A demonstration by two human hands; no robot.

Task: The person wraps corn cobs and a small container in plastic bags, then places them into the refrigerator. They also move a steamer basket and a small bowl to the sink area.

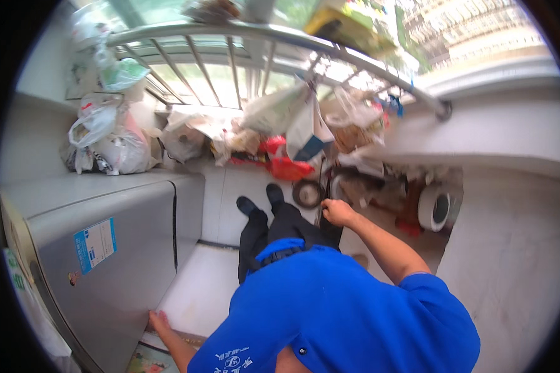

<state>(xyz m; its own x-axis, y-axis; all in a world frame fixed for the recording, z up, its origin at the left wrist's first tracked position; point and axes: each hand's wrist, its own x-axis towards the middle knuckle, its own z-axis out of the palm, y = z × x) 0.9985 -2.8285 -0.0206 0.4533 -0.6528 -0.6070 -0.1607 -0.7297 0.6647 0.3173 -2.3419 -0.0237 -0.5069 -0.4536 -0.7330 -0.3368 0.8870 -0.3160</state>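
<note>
My left hand is at the lower edge of a grey refrigerator, its fingers against the edge beside the white floor. Whether those fingers grip it is hidden. On the other side, my right hand has its fingers curled over the edge of a dark upright panel. Just left of that hand, a round dark-rimmed object lies on the floor near my shoes. The refrigerator door carries a blue-and-white label with writing and a small figure sticker.
Plastic bags are piled on the refrigerator. More bags and a red bag crowd the floor under a metal railing. A white carton hangs there. Right, a low recess holds a white round-ended object below a ledge.
</note>
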